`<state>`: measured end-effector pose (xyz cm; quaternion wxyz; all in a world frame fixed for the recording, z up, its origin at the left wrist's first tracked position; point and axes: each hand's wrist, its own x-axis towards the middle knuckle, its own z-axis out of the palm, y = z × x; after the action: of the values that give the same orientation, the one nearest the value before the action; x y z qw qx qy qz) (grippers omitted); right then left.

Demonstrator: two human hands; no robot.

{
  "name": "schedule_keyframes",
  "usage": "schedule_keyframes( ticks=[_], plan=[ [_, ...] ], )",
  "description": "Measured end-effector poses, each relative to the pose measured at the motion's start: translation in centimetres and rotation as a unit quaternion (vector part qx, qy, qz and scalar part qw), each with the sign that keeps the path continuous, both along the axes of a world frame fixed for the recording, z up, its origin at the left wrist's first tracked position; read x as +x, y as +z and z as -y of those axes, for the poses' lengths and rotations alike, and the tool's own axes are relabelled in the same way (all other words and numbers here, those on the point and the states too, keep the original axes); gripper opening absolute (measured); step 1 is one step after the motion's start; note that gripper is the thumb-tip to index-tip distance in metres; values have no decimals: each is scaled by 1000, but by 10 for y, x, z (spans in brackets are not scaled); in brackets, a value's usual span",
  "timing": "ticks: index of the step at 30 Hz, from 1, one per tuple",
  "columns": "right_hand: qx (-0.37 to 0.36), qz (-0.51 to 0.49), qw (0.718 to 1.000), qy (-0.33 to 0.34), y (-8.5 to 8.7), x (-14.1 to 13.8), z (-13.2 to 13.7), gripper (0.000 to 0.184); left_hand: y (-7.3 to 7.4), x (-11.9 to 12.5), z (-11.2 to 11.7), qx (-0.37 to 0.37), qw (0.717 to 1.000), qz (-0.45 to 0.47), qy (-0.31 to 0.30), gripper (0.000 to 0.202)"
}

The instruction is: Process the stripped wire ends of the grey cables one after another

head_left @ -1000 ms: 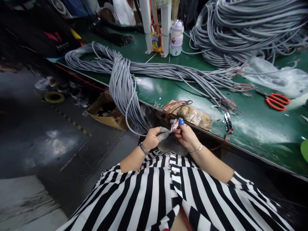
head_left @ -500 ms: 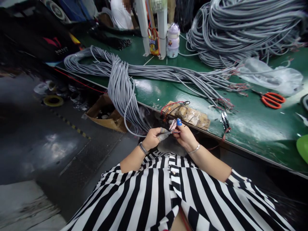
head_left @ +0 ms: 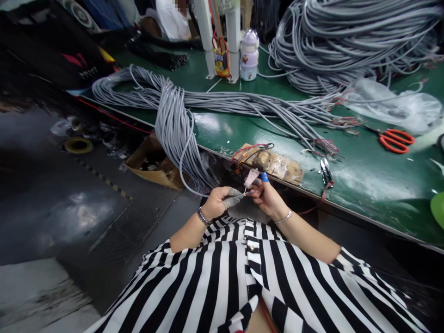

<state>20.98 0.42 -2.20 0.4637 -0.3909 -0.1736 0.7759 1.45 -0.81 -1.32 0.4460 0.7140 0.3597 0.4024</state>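
Observation:
My left hand is closed round the end of a grey cable that loops down from the bundle hanging over the bench edge. Grey tape covers two of its fingers. My right hand pinches the thin coloured wires at that cable's tip, right against the left fingers; one finger wears a blue cap. Both hands hover below the front edge of the green bench, above my striped lap. A taped wooden block with red and black wires lies on the bench just beyond them.
Large grey cable bundles cover the bench. Small cutters and orange scissors lie to the right, with a plastic bag behind. A bottle stands by white posts. A cardboard box sits on the floor. Another person is seated at the back.
The hands stay together on the cable end. My right fingers have shifted slightly upward along the wires. The view has barely moved.

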Motion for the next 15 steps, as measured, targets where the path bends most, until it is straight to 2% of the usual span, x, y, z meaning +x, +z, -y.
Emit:
schedule_keyframes(
  ticks=[6, 11, 15],
  plan=[
    [-1, -1, 1000, 31, -7, 12, 5, 57, -2, -11, 20, 85, 995, -42, -38, 24],
    [14, 14, 997, 71, -7, 13, 6, 56, -4, -18, 21, 121, 991, -60, 7, 23],
    [39, 36, 996, 73, 1, 13, 3, 58, -4, -17, 17, 127, 990, -46, 31, 17]
  ],
)
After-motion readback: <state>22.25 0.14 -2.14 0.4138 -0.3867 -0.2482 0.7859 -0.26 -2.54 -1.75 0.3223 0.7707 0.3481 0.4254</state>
